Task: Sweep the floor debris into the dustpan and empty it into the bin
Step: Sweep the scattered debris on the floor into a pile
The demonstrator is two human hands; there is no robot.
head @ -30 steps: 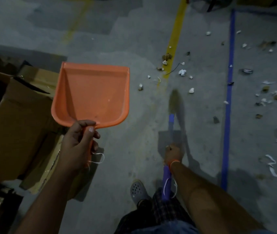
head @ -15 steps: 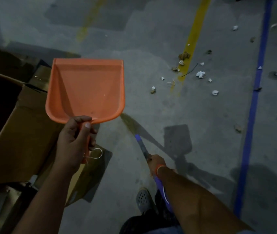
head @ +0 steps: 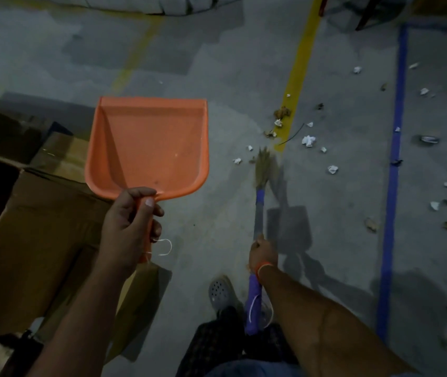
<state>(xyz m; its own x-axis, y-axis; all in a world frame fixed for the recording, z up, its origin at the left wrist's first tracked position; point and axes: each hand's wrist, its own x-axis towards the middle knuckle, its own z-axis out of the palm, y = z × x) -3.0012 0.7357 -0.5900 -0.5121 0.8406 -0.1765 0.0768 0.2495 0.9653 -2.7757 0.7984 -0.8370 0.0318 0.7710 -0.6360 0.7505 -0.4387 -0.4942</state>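
A: The dustpan (head: 149, 148) looks like smooth orange plastic with a soft sheen, and a thin white string loop (head: 164, 247) hangs off its handle.

B: The broom (head: 260, 202)?

A: Dry straw-like bristles, the shaft wrapped in glossy blue-purple plastic or tape.

B: And the floor (head: 217, 77)?

A: Matt grey concrete, blotchy, with painted yellow and blue lines. The scraps (head: 308, 140) on it look like crumpled white paper and dry leaves. The box (head: 40, 227) is plain matt brown cardboard.

Dustpan (head: 149, 148) left of broom (head: 262, 180); box (head: 26, 240) perhaps beneath.
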